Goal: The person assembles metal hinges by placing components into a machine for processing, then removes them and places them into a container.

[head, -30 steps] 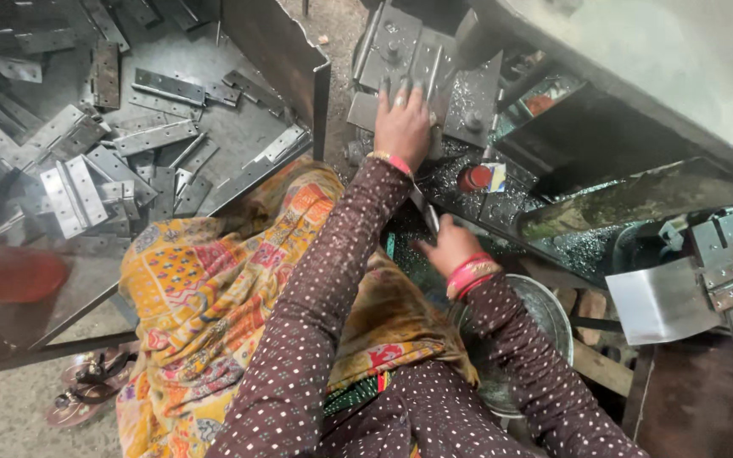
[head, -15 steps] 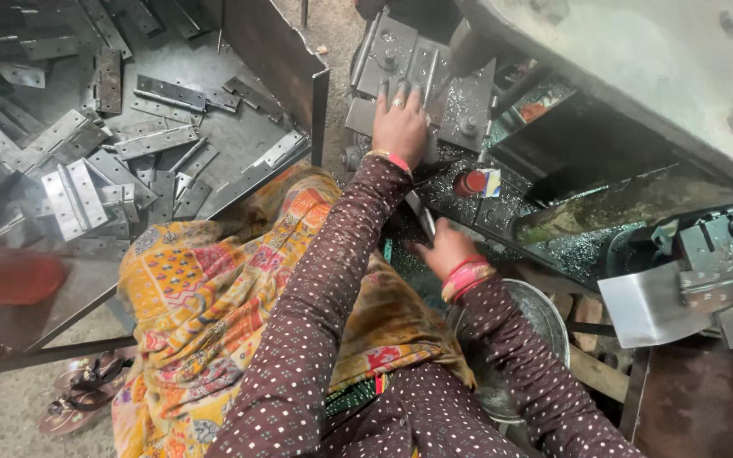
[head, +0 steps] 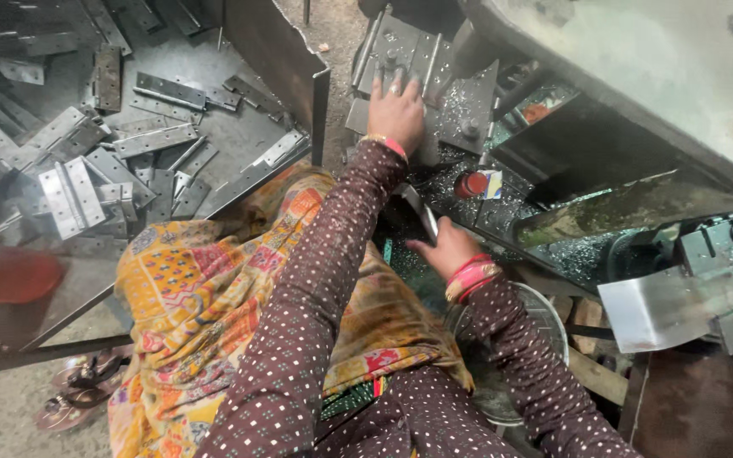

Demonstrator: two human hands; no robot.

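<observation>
My left hand (head: 398, 108) lies flat, fingers apart, on a grey metal fixture plate (head: 400, 53) of the machine ahead of me. My right hand (head: 449, 248) is lower and closer, closed on a flat grey metal strip (head: 418, 210) that sticks up towards the machine. Pink bangles ring both wrists. Metal shavings (head: 451, 165) cover the machine bed between the two hands, next to a small red cap (head: 470, 184).
A steel tray (head: 282, 51) at left holds several grey metal hinges (head: 69, 193). A round metal bowl (head: 545, 309) sits under my right forearm. A bent steel guard (head: 680, 305) juts out at right. Sandals (head: 69, 394) lie on the floor at lower left.
Both hands stay almost where they were. The view has shifted slightly, so the steel guard at right sits a little further left and higher.
</observation>
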